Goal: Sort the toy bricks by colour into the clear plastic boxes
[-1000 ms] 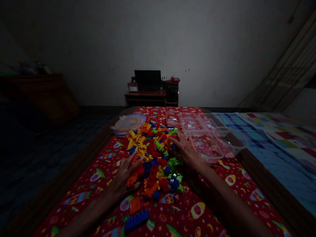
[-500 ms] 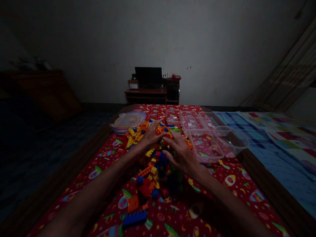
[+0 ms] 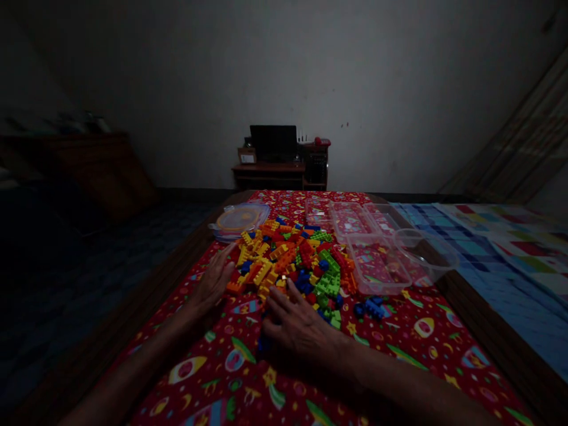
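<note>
While the left hand (image 3: pixel 212 281) lies along the left edge of the pile of toy bricks (image 3: pixel 284 254), its fingers outstretched and apparently holding nothing, the right hand (image 3: pixel 299 325) stretches across the near edge, back upward and fingers slightly bent. Whether the right hand grips anything cannot be told, since its own back hides the palm; a dark blue piece (image 3: pixel 262 343) shows just by its thumb. With one hand at the side and the other in front, the two seem to bound the loose heap, probably so that pieces do not stray. The pile spreads over the middle of a red patterned tablecloth (image 3: pixel 293 408), a place both arms can reach. A few blue bricks (image 3: pixel 375 307) lie apart on the right. Behind them stand transparent boxes (image 3: pixel 381 290) and a round tub (image 3: pixel 437 275), presumably grouped there to leave the centre to the bricks. Opposite, stacked lids (image 3: pixel 239 219) sit just beside the heap's far left, the stacking likely saving room. Well beyond, a desk (image 3: pixel 268 167) bears a monitor (image 3: pixel 273 141).
</note>
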A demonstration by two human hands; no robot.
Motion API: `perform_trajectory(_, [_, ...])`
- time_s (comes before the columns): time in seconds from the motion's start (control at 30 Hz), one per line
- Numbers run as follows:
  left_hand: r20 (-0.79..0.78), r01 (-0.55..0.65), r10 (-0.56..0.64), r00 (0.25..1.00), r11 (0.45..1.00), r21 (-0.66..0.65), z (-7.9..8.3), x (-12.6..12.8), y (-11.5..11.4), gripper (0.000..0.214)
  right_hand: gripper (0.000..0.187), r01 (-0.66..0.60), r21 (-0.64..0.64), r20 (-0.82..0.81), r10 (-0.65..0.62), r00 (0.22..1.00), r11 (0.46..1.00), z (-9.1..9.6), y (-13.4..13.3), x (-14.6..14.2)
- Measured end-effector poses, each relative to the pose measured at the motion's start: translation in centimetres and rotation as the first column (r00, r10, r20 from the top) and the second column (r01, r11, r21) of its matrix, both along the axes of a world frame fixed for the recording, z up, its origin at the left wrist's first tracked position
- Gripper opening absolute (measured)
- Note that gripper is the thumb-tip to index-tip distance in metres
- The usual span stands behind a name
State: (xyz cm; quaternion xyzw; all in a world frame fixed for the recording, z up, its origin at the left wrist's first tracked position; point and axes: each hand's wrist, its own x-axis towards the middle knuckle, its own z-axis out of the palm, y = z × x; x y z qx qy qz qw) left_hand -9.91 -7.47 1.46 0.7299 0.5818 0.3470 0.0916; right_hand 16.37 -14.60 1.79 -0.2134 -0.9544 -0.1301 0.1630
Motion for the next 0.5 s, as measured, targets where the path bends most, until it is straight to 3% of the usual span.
perform_trajectory(0.1, [0.069,-0.144,0.147,0.987,0.989,-0.044,-1.4,-1.9,0.8,0.065,0.016,0.035,0.011,-0.025,-0.035,0.999,0.999,0.6,2.2,0.2])
perform_trajectory(0.23, [0.139,-0.198,0.216,0.966,0.971,-0.131,-2.8,-1.6,3.8,0.063,0.015,0.157,-0.021,-0.112,-0.158,0.981,0.987,2.2,5.4,1.8])
perform_trajectory(0.37, [0.207,-0.226,0.25,0.946,0.965,-0.135,-4.1,0.7,6.5,0.056,0.014,0.227,-0.229,-0.168,-0.268,0.949,0.947,4.4,9.8,4.7])
perform_trajectory(0.5, [0.235,-0.228,0.238,0.943,0.971,-0.068,-4.7,3.1,7.0,0.053,0.028,0.324,-0.415,-0.194,-0.431,0.881,0.85,6.9,15.6,4.9])
